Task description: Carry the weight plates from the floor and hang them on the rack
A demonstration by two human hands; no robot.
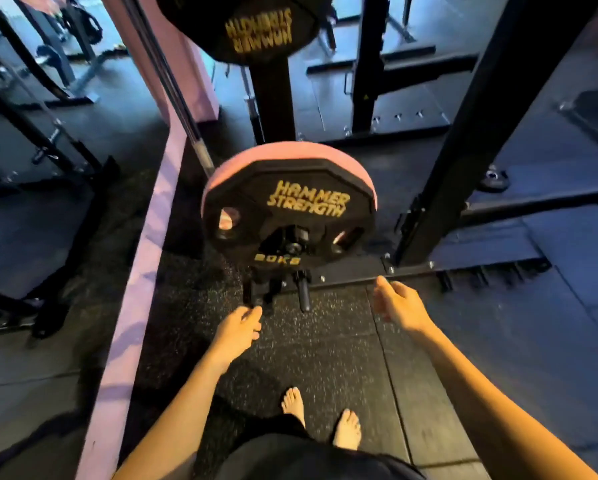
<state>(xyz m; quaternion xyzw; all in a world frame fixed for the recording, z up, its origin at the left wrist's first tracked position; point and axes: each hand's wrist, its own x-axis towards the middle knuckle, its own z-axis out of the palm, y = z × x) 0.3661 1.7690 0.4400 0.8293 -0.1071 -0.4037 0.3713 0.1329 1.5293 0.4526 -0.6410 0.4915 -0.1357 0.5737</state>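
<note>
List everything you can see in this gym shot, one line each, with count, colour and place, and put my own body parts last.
Black rubber weight plate with yellow lettering: one, black, centre, hung on a low peg of the rack.
Pink weight plate: one, pink, directly behind the black one.
Upper black weight plate with yellow lettering: one, black, top centre, on the rack.
Black steel rack post: one, black, centre, between the plates.
Steel barbell: one, grey, slanting from upper left down to the plates.
Black slanted frame upright: one, black, right.
Speckled rubber floor mat: one, black, under the feet.
Pink floor strip: one, pink, left.
Left hand: empty, fingers relaxed, below the plates.
Right hand: empty, fingers loose.
Bare feet: two, bottom centre.
</note>
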